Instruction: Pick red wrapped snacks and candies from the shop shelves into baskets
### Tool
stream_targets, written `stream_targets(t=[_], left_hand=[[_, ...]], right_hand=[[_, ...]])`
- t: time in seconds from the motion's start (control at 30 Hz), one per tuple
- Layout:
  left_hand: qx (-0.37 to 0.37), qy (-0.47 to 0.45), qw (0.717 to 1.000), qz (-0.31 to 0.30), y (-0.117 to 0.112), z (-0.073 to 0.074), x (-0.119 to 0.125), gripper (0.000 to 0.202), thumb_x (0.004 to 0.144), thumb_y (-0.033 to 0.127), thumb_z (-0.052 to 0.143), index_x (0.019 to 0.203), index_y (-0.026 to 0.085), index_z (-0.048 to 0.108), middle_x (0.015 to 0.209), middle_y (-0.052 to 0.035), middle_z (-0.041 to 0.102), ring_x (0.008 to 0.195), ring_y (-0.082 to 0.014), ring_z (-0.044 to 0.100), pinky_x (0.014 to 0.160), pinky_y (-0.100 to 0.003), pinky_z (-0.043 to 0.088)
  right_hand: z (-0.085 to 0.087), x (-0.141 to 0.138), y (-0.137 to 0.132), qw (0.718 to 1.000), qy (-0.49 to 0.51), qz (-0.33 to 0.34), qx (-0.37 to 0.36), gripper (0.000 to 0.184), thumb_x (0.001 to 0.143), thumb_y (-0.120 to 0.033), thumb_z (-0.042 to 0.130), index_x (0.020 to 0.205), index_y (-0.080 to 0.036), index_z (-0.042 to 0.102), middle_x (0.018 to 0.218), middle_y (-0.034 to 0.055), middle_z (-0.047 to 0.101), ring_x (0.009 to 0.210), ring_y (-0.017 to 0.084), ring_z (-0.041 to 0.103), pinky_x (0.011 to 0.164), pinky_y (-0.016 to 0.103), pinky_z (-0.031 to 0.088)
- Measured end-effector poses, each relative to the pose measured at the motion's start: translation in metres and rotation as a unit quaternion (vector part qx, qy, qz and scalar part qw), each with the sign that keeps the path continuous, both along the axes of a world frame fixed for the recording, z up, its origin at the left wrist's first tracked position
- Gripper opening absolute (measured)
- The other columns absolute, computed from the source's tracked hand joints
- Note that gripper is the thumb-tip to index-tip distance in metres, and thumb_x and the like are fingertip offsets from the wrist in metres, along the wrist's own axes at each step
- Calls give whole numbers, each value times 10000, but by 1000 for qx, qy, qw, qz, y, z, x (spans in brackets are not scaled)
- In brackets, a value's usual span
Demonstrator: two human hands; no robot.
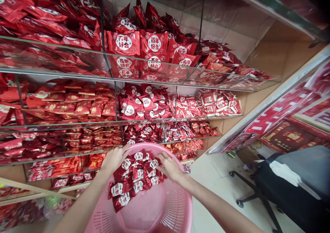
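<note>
A pink plastic basket (pixel 177 205) with perforated walls is below me, tilted towards the shelves. Several shiny dark red packets (pixel 138 174) with white labels lie bunched on its far and left side. My left hand (pixel 113 160) is closed over the far left rim, its fingertips partly hidden beside the packets. On the right, my right hand (pixel 168 167) reaches inside the rim, with its fingers bent against the edge of a red packet (pixel 154 164). The lower part of the basket shows bare pink mesh.
Glass-fronted shelves (pixel 144 77) full of red packets rise ahead, split by dividers. Right of them stand a wooden side panel (pixel 281 61) and red printed goods (pixel 286 136). A wheeled office chair (pixel 291 188) with a white cloth stands on the tiled floor (pixel 213 191).
</note>
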State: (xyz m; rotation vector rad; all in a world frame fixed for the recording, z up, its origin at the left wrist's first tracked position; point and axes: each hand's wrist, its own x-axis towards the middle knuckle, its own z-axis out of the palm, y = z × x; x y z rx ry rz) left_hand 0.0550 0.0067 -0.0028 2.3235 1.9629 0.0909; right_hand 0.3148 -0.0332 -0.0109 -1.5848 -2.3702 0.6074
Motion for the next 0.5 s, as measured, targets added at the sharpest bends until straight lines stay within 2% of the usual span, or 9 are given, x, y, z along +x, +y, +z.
stream_targets(t=[0.17, 0.3, 0.43, 0.5], left_hand=[[18, 3, 1000, -7, 1, -3, -2, 494, 854, 523, 193, 1225, 327, 454, 1007, -68, 639, 852, -208, 623, 727, -299, 459], [27, -2, 1000, -15, 1, -6, -4, 495, 854, 527, 175, 1225, 347, 449, 1015, -60, 637, 843, -222, 626, 713, -325, 466], [23, -6, 1000, -7, 1, -7, -3, 489, 857, 514, 191, 1237, 336, 443, 1036, -68, 630, 861, -216, 622, 737, -315, 460], [25, -9, 1000, -8, 2, -6, -3, 482, 862, 499, 196, 1247, 332, 434, 1054, -70, 624, 862, -212, 622, 744, -309, 458]], right_hand=[[-1, -1, 1, 999, -44, 10, 4, 396, 777, -287, 523, 1161, -209, 466, 1116, 94, 501, 861, 204, 570, 740, 320, 444], [2, -2, -1, 997, -69, 13, 9, 427, 765, -318, 544, 1172, -226, 452, 1105, 87, 517, 803, 201, 588, 698, 315, 454], [10, -4, -2, 997, -70, 33, 24, 446, 750, -390, 562, 1156, -233, 461, 1104, 83, 527, 835, 215, 588, 702, 313, 452], [18, -6, 3, 997, -66, 19, 43, 403, 786, -425, 507, 1129, -216, 474, 1083, 92, 545, 845, 217, 589, 702, 308, 447]])
